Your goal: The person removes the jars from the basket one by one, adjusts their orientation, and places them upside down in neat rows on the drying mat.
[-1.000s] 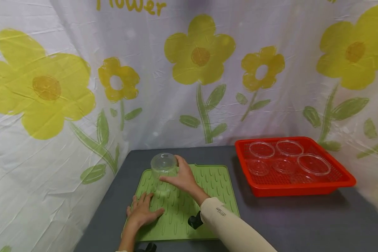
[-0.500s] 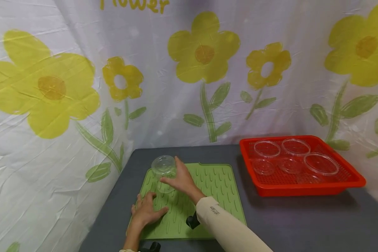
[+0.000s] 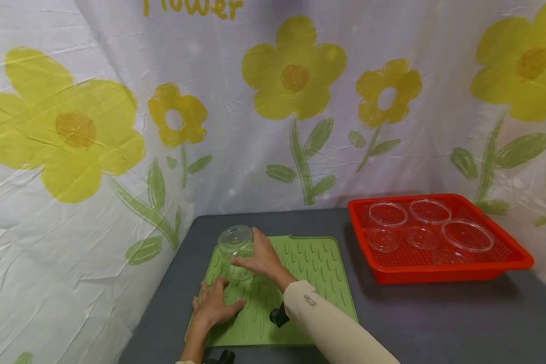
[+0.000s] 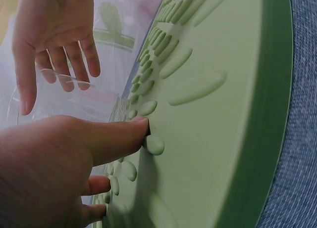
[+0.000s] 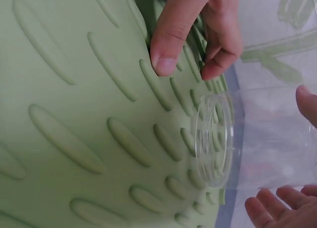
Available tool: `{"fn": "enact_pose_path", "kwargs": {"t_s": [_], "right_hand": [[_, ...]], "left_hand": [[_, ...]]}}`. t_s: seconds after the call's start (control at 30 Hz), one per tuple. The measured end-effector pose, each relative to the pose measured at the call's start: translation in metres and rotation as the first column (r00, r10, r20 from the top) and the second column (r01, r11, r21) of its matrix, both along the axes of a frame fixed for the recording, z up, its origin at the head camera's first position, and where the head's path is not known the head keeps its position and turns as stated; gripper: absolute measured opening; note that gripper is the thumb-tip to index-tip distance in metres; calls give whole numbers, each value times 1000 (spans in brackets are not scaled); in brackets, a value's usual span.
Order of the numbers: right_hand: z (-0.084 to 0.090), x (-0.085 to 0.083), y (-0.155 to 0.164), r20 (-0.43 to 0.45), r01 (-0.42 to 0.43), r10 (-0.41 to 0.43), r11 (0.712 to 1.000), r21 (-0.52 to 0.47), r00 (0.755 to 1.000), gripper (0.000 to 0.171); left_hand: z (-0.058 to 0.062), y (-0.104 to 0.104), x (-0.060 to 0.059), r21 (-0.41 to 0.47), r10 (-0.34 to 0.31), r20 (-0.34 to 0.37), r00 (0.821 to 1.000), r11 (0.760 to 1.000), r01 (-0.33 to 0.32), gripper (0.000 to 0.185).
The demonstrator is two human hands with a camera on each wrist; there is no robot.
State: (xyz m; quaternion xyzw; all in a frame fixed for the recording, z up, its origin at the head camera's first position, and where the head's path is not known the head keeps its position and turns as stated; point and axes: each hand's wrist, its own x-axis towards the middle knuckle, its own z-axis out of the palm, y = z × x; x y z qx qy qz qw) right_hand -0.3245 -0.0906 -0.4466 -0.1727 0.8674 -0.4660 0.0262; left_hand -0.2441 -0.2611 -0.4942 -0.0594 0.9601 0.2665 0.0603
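A clear plastic container (image 3: 235, 247) stands mouth-down at the far left of a ribbed green mat (image 3: 309, 273). My right hand (image 3: 259, 258) holds it from the right, thumb on one side and fingers on the other. In the right wrist view its open mouth (image 5: 213, 139) faces the mat (image 5: 74, 114) very closely; whether it touches I cannot tell. My left hand (image 3: 216, 303) rests flat on the mat nearer to me, fingers spread, holding nothing. The left wrist view shows its thumb (image 4: 114, 136) pressed on the mat (image 4: 213, 114), with the container (image 4: 64, 97) beyond.
A red mesh basket (image 3: 441, 268) sits at the right on the dark grey table (image 3: 437, 323) and holds several clear dishes (image 3: 466, 235). A flowered curtain (image 3: 118, 151) closes off the back and left side. Bare mat lies to the right of my hands.
Both hands and the container stay almost where they were; only the head view has shifted slightly.
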Motion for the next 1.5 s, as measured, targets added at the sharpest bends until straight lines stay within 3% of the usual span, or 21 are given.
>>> {"fn": "enact_pose_path", "kwargs": {"t_s": [0.4, 0.53, 0.8, 0.97, 1.23, 1.5], "right_hand": [[2, 9, 25, -22, 8, -9, 1000, -19, 1000, 104], [3, 14, 39, -15, 0, -1, 998, -68, 1000, 99], [-2, 30, 70, -27, 3, -7, 990, -144, 1000, 83], [-2, 33, 93, -90, 33, -45, 992, -126, 995, 73], [-3, 35, 115, -203, 82, -105, 989, -121, 973, 63], [6, 35, 141, -271, 129, -163, 982, -138, 949, 59]], "left_hand": [[-1, 6, -1, -9, -14, 0, 1000, 1000, 14, 77], [-8, 3, -5, -4, -13, -3, 1000, 1000, 13, 84], [-6, 1, -2, -23, -16, -7, 1000, 1000, 16, 86], [-12, -2, -4, 21, -14, 2, 1000, 1000, 14, 89], [-4, -5, -4, -38, -36, 7, 999, 999, 36, 89], [-9, -6, -9, -19, -45, 14, 999, 999, 46, 93]]}}
